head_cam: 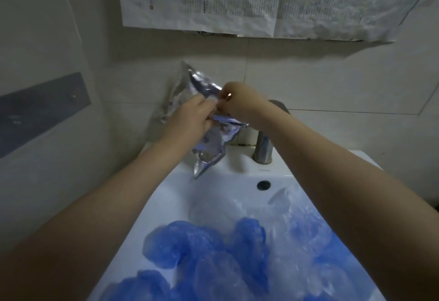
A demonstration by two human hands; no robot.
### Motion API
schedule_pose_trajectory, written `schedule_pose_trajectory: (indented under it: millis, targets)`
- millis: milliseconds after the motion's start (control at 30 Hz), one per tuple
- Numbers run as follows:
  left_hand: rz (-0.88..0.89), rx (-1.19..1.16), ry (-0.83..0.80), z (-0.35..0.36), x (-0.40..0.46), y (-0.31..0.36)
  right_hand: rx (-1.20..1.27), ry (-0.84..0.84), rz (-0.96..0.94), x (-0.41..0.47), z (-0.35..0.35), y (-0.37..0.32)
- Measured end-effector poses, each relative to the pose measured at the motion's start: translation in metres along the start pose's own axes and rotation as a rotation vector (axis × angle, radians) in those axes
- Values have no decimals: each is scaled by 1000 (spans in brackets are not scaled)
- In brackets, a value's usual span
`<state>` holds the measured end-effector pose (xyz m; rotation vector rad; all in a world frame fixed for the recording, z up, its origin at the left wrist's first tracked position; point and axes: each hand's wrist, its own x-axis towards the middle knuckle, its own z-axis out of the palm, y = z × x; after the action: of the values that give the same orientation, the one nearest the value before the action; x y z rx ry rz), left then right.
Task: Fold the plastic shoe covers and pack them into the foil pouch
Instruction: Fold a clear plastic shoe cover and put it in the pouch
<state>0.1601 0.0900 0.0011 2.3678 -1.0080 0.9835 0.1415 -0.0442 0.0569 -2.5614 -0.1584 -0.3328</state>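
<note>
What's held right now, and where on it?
Both the left hand and right hand grip the foil pouch near its middle, above the sink.

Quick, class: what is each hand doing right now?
Left hand: closed, gripping the foil pouch.
Right hand: closed, pinching the same pouch.

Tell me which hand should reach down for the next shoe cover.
Probably the right hand. Both hands grip the foil pouch above the sink; the left hand holds more of it, so it can steady it while the right drops to the blue shoe covers.
</note>
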Motion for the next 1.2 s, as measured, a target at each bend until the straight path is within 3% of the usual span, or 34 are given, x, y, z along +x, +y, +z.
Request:
schedule_pose_trajectory:
  millis: [167,300,467,600,667,800,867,1033,1133,1200]
  targets:
    - [-40,-101,-16,2,-3,2,-507,-87,33,13,4,3]
    - [-80,-4,-57,3,-1,3,-543,-235,-111,11,3,-1]
    - [-239,111,-72,5,16,13,-408,74,-376,-11,-18,3]
    - [-352,46,-25,15,29,20,-303,207,-530,-68,-17,20]
    - [-389,15,-10,22,31,22,-308,124,-447,-97,-12,34]
    - [-427,-19,-11,29,23,27,-549,-363,-46,-146,18,82]
    - [-394,-17,-4,28,16,33,-594,-482,90,-158,36,110]
    - [-318,4,7,23,-7,48,-347,-361,435,-162,63,183]
    - [-259,-88,112,18,-20,65,-41,-280,524,-163,66,201]
    - [-176,-139,184,14,-29,83,155,-105,510,-166,59,194]
